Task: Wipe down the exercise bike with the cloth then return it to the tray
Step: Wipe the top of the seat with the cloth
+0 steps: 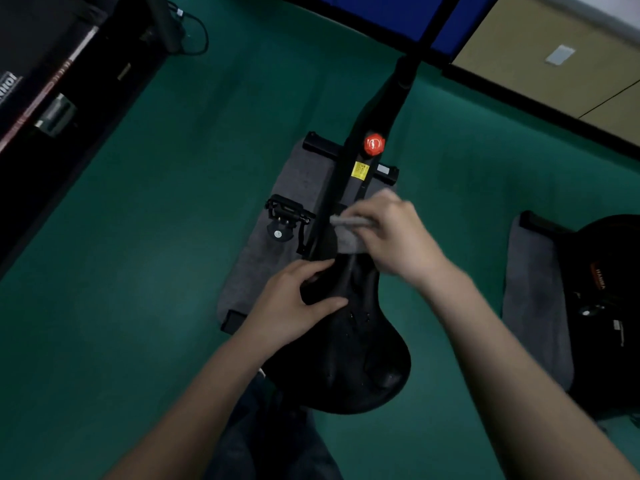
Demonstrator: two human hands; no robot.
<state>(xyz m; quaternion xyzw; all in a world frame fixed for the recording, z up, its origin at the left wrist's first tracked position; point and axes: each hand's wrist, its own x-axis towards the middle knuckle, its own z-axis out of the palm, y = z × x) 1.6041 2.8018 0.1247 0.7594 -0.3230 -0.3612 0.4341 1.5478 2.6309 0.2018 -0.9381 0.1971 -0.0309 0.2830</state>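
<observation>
Currently the wiping is under way at the centre of the frame. The right hand point(388, 233) is closed around a bunched grey fabric cloth point(348, 237) and presses it against the black metal exercise bike point(356, 188), where the frame meets the nose of the black padded saddle point(346, 358). The left hand point(298, 303) clasps the narrow front of the saddle from its left side, thumb laid on top and fingers bent over the edge, apparently to steady it.

That bracing grip is worth keeping, since a saddle post can twist under a sideways rub. The cloth looks wadded into a roll, so opening it flatter would probably cover more surface with each pass. The joint under the saddle nose is a likely dirt trap, so work the cloth's edge into it.

From there it makes sense to wipe up the frame towards the round red plastic knob point(374, 144) and the yellow rectangular sticker point(360, 170), going gently over the sticker. The black pedal point(287, 209), left of the frame above the grey mat point(294, 181), appears untouched so far.

No tray is in view, so the cloth's return spot cannot be placed.
</observation>
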